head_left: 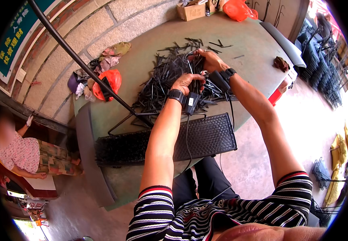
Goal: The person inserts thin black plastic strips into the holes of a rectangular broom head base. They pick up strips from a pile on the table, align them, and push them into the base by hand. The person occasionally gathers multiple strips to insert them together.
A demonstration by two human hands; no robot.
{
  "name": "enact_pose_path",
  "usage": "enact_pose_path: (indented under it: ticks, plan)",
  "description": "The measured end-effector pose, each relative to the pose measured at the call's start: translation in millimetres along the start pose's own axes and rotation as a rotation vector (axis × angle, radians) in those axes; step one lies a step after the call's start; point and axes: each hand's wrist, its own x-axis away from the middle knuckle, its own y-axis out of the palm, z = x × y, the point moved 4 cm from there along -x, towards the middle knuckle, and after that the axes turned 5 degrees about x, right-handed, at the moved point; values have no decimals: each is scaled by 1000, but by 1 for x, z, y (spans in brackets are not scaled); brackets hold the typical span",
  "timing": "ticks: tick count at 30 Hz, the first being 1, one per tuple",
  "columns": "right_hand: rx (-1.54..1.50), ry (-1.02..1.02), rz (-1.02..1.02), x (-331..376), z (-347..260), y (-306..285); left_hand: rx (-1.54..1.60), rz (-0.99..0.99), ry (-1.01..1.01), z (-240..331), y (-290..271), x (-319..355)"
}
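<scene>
l hand (186, 82), r hand (211, 60) at blk strips (154, 87)

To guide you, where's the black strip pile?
Head view, upper centre: the pile lies on the table by the left hand, beyond the black panel.

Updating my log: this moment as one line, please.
left hand: at strips | right hand: at strips | black rack: at edge of table

Strips (154, 90) are black, the tabletop (246, 42) green, bags (238, 11) orange, the shirt (154, 209) striped.
</scene>
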Motion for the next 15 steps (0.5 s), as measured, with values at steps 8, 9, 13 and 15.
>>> enact_pose_path:
  ticks: [8, 9, 13, 15]
  plan:
    - [-10, -2, 302, -11, -16, -11, -28, 74, 18, -3, 5, -12]
    - [54, 36, 251, -8, -18, -14, -4, 88, 31, -7, 5, -12]
    - [344, 57, 52, -6, -22, -15, 91, 46, -46, -5, -1, -17]
    - [393, 55, 103, -3, -21, -22, 98, 30, -54, -6, -1, -19]
